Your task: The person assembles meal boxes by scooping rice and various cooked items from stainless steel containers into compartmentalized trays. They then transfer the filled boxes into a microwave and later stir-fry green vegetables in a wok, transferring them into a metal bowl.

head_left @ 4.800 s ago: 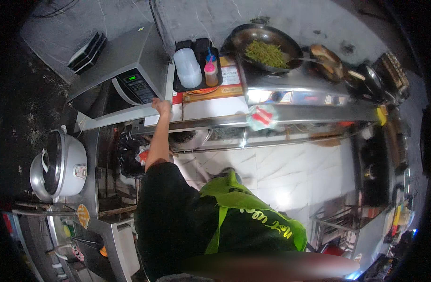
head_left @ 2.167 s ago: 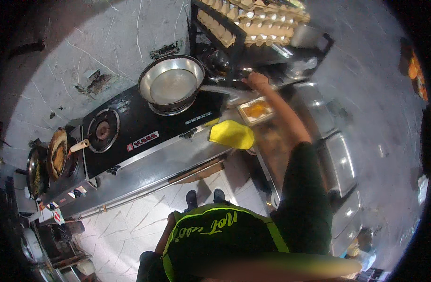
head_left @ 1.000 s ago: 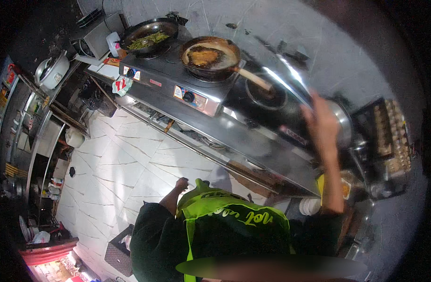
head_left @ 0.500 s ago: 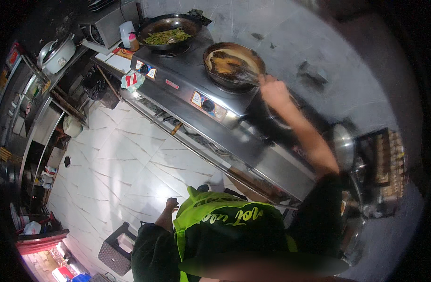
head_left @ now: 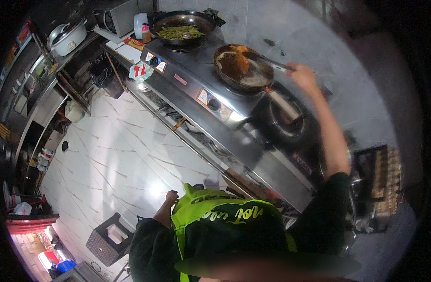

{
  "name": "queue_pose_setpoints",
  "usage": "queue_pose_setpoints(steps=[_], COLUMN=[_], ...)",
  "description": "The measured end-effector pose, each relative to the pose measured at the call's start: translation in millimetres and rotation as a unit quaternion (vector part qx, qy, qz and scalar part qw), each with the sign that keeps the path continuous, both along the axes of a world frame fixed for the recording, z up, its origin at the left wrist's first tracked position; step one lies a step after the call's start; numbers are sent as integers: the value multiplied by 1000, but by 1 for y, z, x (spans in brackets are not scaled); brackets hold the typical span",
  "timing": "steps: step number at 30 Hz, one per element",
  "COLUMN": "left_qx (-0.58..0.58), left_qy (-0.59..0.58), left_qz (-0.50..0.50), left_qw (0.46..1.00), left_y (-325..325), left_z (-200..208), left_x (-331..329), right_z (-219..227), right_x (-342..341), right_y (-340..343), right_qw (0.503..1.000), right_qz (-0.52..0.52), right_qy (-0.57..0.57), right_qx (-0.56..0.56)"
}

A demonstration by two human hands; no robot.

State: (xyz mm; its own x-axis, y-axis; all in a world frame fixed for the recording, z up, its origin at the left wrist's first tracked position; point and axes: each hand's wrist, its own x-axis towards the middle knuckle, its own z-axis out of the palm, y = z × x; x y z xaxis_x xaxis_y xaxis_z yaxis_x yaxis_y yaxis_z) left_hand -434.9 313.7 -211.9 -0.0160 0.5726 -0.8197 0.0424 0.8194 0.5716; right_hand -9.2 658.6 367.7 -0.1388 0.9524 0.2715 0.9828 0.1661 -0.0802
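My right hand point(head_left: 302, 77) is closed around the handle of a spatula point(head_left: 271, 64), its dark end inside a frying pan point(head_left: 264, 83). A browned, golden-crusted piece of food point(head_left: 242, 62) leans toward the pan's far side at the spatula's end, with shiny liquid around it. The frying pan sits on the middle burner, its pale handle point(head_left: 283, 103) pointing to the near right, not held. Low at my left side, my left hand point(head_left: 170, 197) has its fingers curled beside the green-edged apron point(head_left: 215, 207). A small dark shape shows at those fingers, too small to make out.
A wok point(head_left: 183, 21) with green vegetables stands on the left burner of the steel stove point(head_left: 187, 87). Another dark pan point(head_left: 290, 117) is right of the frying pan. Egg trays point(head_left: 386, 181) lie far right. A grey stool point(head_left: 109, 239) stands on the tiled floor, lower left.
My right hand has moved right with the spatula, away from the pan handle's end. The brown food has shifted to the pan's far side. The view has turned slightly.
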Motion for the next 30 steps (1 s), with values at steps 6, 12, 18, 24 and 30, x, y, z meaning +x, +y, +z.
queue_pose_setpoints(steps=[6,12,18,24,30], left_qx=[92,81,-21,-71,20], left_qy=[150,25,-11,35,222], left_qz=[-174,-131,17,6,-359], left_qw=[969,988,1000,997,906], left_y=[0,-3,7,16,85], left_z=[-32,-33,-15,-12,17], left_x=[-9,-10,-5,-14,13], right_z=[2,-35,-63,-3,33], right_x=[16,30,58,11,-1], right_y=[18,16,44,28,-31], right_qw=[954,900,862,976,990], right_qz=[-5,-43,-109,-85,-115], right_qy=[282,369,417,60,64], right_qx=[-105,-227,-268,-190,47])
